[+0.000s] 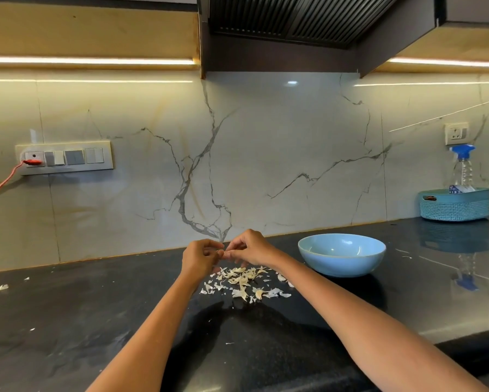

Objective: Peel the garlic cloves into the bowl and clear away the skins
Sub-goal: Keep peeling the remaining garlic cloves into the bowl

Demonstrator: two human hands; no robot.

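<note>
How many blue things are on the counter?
3: the bowl to the right of the hands, the basket by the wall at far right, and the blue-topped spray bottle standing in that basket. More may be hidden inside it.

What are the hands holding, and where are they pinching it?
Both hands, left and right, pinch something small between their fingertips above the garlic skins. It is probably a garlic clove, but it is too hidden to be sure.
</note>
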